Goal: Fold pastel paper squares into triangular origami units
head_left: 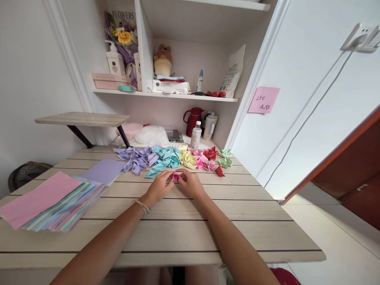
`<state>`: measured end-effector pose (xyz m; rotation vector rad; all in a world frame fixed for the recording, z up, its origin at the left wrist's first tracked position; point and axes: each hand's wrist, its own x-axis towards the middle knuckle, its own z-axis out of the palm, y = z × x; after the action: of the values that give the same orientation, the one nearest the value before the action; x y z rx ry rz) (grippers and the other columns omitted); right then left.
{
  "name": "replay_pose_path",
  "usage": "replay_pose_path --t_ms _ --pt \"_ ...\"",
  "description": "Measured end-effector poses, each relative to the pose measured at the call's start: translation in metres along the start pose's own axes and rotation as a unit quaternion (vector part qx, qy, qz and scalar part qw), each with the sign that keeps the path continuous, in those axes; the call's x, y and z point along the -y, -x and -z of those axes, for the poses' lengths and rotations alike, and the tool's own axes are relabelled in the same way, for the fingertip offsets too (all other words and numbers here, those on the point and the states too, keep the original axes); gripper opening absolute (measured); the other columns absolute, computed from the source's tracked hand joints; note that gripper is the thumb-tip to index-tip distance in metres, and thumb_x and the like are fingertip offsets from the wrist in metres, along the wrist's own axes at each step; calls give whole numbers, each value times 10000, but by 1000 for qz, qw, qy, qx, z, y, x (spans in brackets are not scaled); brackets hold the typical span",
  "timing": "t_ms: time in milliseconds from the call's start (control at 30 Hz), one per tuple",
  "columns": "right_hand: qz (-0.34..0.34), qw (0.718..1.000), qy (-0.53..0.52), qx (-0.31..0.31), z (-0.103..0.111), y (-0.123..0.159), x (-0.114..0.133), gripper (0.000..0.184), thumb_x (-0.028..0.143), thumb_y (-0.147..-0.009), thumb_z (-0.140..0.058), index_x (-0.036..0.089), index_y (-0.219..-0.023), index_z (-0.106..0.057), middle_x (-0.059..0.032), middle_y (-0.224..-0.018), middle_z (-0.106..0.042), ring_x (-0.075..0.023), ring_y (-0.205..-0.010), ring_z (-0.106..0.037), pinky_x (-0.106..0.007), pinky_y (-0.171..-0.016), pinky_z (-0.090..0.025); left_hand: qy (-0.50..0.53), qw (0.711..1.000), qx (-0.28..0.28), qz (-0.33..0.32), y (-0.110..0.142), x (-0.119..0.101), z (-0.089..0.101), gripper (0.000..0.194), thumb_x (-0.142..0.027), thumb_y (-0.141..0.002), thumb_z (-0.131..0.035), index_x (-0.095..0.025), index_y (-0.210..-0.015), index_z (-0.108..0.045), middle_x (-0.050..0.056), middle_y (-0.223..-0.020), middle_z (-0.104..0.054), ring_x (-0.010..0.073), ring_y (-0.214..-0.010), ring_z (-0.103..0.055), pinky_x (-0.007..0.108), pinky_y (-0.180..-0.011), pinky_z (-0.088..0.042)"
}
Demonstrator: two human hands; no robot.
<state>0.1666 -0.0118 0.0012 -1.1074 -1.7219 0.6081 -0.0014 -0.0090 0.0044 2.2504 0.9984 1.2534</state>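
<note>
Over tbl (237, 231), L hand (160, 185), R hand (191, 183) angle inward, pinching pink ppr (176, 177).

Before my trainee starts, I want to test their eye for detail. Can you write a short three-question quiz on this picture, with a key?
1. What colour is the small paper piece held between the left hand and right hand? a) green b) pink c) yellow
2. True or false: the paper stack lies to the person's left.
3. Fill in: the leftmost group of folded paper shapes is ____.
Key: 1 b; 2 true; 3 purple.
</note>
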Motion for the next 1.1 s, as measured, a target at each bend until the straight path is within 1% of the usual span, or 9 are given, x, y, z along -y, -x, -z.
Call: replay_pose_path --t_ms 67,133,267,367,500,667,800,900,1100 --pt "11 1000 -3 -13 -1 0 2 210 190 -721 -544 226 -911 -625 -10 -751 -679 -153 -599 -613 -274 -604 -489 43 999 -11 21 1 -2 -2 325 -176 -743 -548 -198 -1063 -601 82 -963 -637 216 -890 -590 383 -837 -464" --pt "8 998 -44 -45 -3 0 3 142 208 -726 -528 209 -849 -599 -15 -754 -668 -158 -626 -620 -270 -601 -493 138 987 -20 75 1 -2 -6 354 -238 -754 -570 -184 -1104 -565 82 -925 -647 205 -847 -621 364 -783 -503" --pt "-20 988 -114 -100 -7 -1 1 70 229 -690 -561 195 -749 -546 -16 -685 -640 -175 -653 -627 -275 -611 -495 320 929 -20 185 -2 0 -13 387 -333 -747 -605 -151 -1082 -544 91 -914 -664 189 -776 -658 343 -729 -533" --pt "-41 985 -145 -88 -8 -2 0 75 222 -662 -577 191 -715 -534 -7 -661 -629 -170 -635 -619 -269 -598 -485 354 912 -23 207 -4 6 -14 387 -322 -666 -695 -132 -987 -594 96 -892 -684 193 -780 -660 335 -743 -530" --pt "-41 984 -169 -47 -2 -4 2 148 230 -683 -562 180 -820 -586 -25 -761 -658 -165 -693 -620 -264 -621 -481 319 928 -38 189 -5 14 -12 349 -305 -608 -741 -130 -892 -639 88 -838 -703 198 -772 -657 338 -759 -519" --pt "2 999 -39 -10 6 -4 3 259 327 -713 -628 218 -945 -663 -44 -857 -676 -172 -703 -607 -272 -601 -477 234 965 17 119 -4 11 -6 274 -325 -671 -685 -154 -885 -682 76 -815 -705 201 -727 -646 328 -708 -510" --pt "58 996 64 13 7 -3 3 174 303 -738 -637 240 -885 -703 -40 -812 -683 -170 -699 -605 -277 -635 -470 90 994 50 48 -3 2 0 162 -331 -717 -641 -189 -742 -716 48 -736 -692 179 -688 -600 272 -636 -462" --pt "74 991 106 29 8 -3 4 111 255 -764 -613 237 -795 -718 -30 -772 -686 -162 -702 -610 -260 -640 -460 8 998 50 42 -3 0 2 180 -331 -755 -603 -196 -717 -716 35 -704 -685 163 -677 -576 251 -626 -426" --pt "43 988 140 45 13 -2 8 113 222 -753 -603 220 -746 -716 -22 -747 -685 -145 -663 -615 -230 -613 -451 -9 999 30 37 -3 4 2 207 -336 -784 -564 -197 -757 -715 49 -743 -686 179 -724 -586 262 -649 -428"
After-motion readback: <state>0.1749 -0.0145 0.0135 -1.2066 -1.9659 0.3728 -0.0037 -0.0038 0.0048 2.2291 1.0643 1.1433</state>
